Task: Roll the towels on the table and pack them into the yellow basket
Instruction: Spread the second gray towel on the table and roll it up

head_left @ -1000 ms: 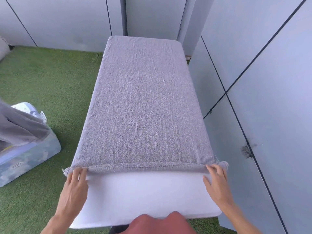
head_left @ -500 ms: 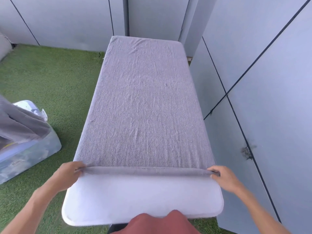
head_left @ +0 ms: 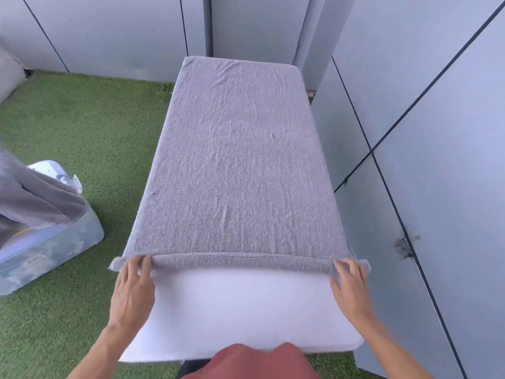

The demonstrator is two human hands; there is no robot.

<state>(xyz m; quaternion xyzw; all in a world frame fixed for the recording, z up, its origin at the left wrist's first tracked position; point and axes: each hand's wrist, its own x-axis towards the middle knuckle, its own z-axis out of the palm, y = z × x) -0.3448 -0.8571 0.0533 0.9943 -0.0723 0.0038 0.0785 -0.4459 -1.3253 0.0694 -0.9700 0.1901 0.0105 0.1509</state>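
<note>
The grey towel (head_left: 240, 165) is only being started at its near hem on the bench (head_left: 240, 305), fingers of the left hand (head_left: 134, 291) and right hand (head_left: 352, 291) laid flat on it, ungrasping.

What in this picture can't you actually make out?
- Yellow basket: not seen anywhere in the head view.
- Clear bin: cut off by the left edge; grey cloth covers its contents.
- Table legs: hidden under its top.
- Left hand and right hand: the rolled towel edge hides their fingertips.
</note>
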